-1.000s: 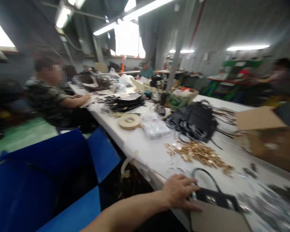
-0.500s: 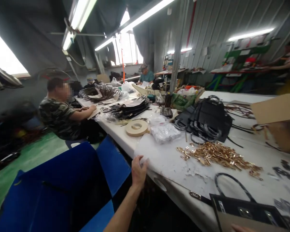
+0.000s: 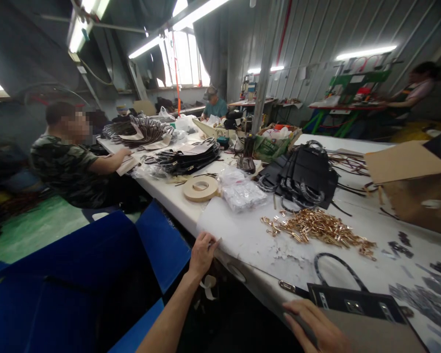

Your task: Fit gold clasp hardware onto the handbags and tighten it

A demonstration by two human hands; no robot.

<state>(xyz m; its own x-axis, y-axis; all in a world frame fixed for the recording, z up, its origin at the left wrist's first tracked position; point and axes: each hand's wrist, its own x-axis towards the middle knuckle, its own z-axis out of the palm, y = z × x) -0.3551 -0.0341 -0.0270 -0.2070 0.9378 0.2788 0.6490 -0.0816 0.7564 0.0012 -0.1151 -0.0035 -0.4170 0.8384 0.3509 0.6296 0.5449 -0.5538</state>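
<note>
1. Along the table's [image 3: 169, 198] near edge, both hands were in view. The left hand [image 3: 202, 254], over the bag's top half a second before the previous frame, had stayed away from it, at the edge beside the corner of a white sheet [image 3: 220, 225]. The right hand [image 3: 318, 326], barely showing a moment earlier, had come to the bag [image 3: 375, 323]. That seemed to leave the right hand alone to steady the bag while the left worked apart from it.

2. The left hand's fingers were curled and drawn close together at the sheet's near corner. Something small and pale showed by their tips, but whether they pinched it could not be told.

3. The right hand's thumb and forefinger stood apart at the bag's left side, touching it. How firmly they closed on it could not be made out.

4. The bag lay flat at the near edge, toward the right, its looped handle [image 3: 343, 264] pointing inward over the tabletop. A dark strap [image 3: 299, 290] with a metal end reached left from its top corner.

5. Gold-coloured metal pieces [image 3: 319, 228] were heaped beyond the handle; a tape roll [image 3: 200, 189] and a plastic-wrapped packet [image 3: 242, 193] sat beyond the sheet.
</note>
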